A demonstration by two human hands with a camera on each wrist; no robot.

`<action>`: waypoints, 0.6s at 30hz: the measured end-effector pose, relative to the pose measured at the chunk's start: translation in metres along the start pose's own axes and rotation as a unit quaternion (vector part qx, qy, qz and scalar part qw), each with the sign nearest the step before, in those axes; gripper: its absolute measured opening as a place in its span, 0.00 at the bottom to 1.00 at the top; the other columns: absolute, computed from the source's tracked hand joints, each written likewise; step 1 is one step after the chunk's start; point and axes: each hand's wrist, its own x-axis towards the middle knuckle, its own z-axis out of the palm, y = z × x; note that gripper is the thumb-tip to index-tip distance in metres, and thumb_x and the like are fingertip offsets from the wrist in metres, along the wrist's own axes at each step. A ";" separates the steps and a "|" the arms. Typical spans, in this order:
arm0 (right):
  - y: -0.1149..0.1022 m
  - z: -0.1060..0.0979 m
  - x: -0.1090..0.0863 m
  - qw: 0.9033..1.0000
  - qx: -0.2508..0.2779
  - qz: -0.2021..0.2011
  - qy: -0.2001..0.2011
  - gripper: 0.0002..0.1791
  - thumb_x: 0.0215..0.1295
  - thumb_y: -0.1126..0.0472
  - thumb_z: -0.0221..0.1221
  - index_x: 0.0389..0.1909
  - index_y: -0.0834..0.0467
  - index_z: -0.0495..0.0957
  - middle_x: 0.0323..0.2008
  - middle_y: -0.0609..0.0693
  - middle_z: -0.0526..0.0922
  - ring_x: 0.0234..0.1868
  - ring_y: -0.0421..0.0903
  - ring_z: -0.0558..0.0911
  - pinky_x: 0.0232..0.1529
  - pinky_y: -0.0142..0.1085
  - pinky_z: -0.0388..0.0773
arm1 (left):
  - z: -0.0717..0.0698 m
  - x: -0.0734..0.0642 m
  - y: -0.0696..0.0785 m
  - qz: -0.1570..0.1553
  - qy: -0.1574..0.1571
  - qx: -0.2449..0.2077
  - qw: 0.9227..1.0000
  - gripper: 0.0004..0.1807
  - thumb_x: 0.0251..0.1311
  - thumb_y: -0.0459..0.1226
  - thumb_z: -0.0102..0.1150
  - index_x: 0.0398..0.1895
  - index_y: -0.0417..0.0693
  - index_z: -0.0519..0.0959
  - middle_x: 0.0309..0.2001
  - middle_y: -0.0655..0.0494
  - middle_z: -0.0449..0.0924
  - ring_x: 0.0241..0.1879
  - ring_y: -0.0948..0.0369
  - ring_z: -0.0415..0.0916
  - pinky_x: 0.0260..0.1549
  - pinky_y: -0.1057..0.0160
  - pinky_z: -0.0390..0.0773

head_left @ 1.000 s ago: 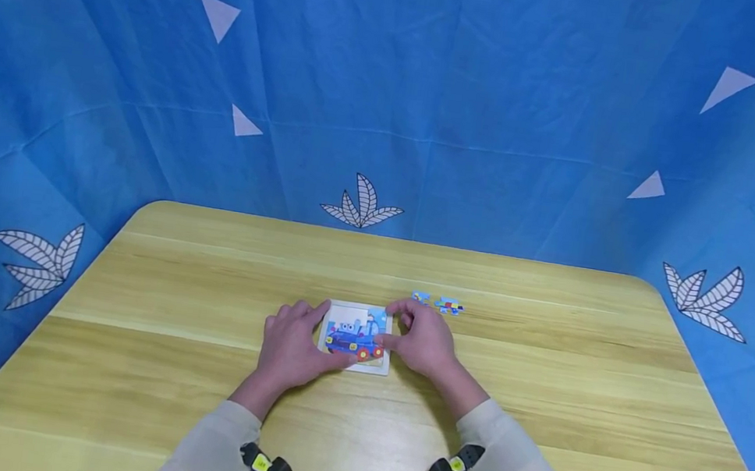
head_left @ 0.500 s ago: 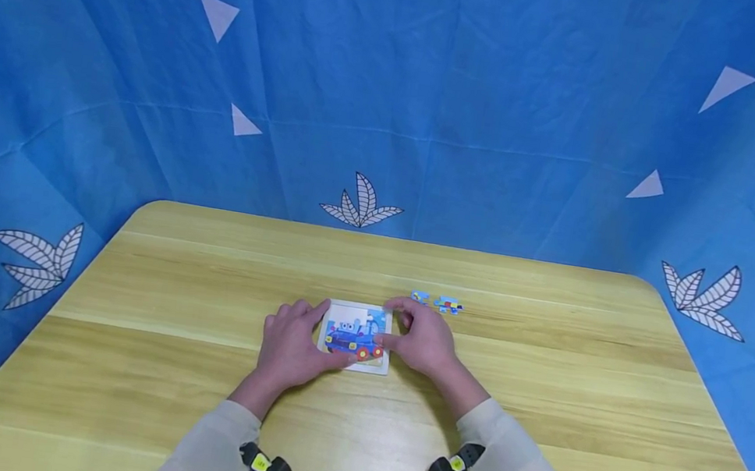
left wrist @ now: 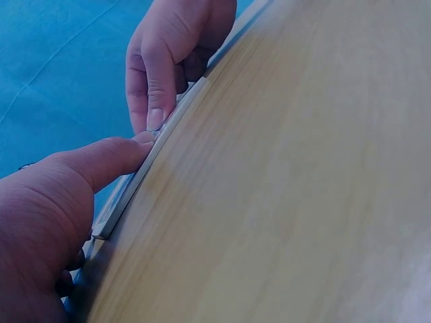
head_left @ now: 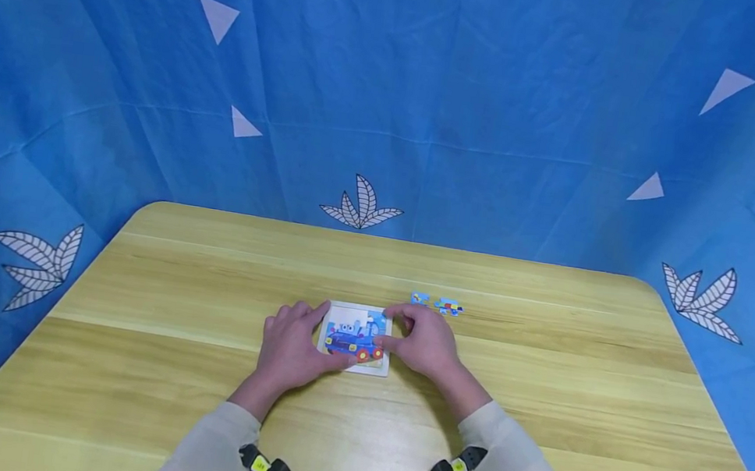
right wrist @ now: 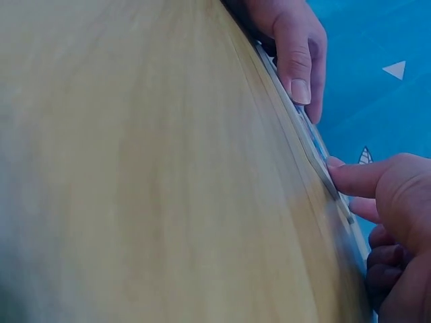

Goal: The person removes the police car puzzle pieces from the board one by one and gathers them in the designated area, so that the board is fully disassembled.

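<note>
Between the hands, framed vehicle puzzle, touched from either side

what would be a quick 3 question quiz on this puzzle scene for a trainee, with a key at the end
1. True or false: the left hand and the right hand both touch the puzzle tray.

2. Where do the loose pieces lie?
A) On top of the left hand
B) On the wooden table, beyond the right hand
C) Under the left forearm

3. Fill in: in the head view, the blank patch inside the puzzle tray is toward its upper ____ corner.

Key: 1. True. 2. B. 3. Left.
</note>
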 end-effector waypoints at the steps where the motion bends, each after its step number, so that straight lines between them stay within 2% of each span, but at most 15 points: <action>1: 0.001 0.000 0.000 1.000 -0.001 0.000 0.001 0.23 0.50 0.50 0.77 0.48 0.49 0.86 0.26 0.45 0.72 0.30 0.45 0.70 0.33 0.40 0.65 | 0.000 0.000 0.000 0.000 0.000 0.000 1.000 0.60 0.38 0.71 0.71 0.72 0.45 0.70 0.50 0.49 0.73 0.47 0.52 0.65 0.47 0.51 0.59; 8: 0.001 0.001 0.000 1.000 -0.004 -0.003 -0.006 0.22 0.51 0.50 0.77 0.47 0.49 0.87 0.25 0.45 0.72 0.31 0.46 0.70 0.34 0.40 0.66 | 0.001 0.001 -0.001 -0.004 -0.001 -0.003 1.000 0.60 0.38 0.71 0.70 0.72 0.45 0.70 0.49 0.49 0.73 0.46 0.52 0.64 0.47 0.51 0.59; 14: 0.000 0.000 0.001 1.000 0.009 -0.003 -0.017 0.14 0.51 0.52 0.77 0.40 0.47 0.88 0.23 0.46 0.70 0.29 0.46 0.69 0.32 0.40 0.63 | 0.001 0.001 -0.001 -0.003 0.000 0.001 1.000 0.60 0.37 0.71 0.70 0.72 0.45 0.70 0.49 0.50 0.73 0.45 0.52 0.64 0.47 0.51 0.59; 18: 0.002 0.002 0.002 1.000 0.014 0.001 -0.016 0.14 0.51 0.52 0.77 0.39 0.46 0.86 0.24 0.46 0.70 0.28 0.46 0.68 0.32 0.40 0.63 | 0.001 0.001 0.000 -0.006 -0.002 0.001 1.000 0.60 0.37 0.71 0.71 0.72 0.45 0.70 0.49 0.50 0.73 0.46 0.52 0.64 0.47 0.51 0.59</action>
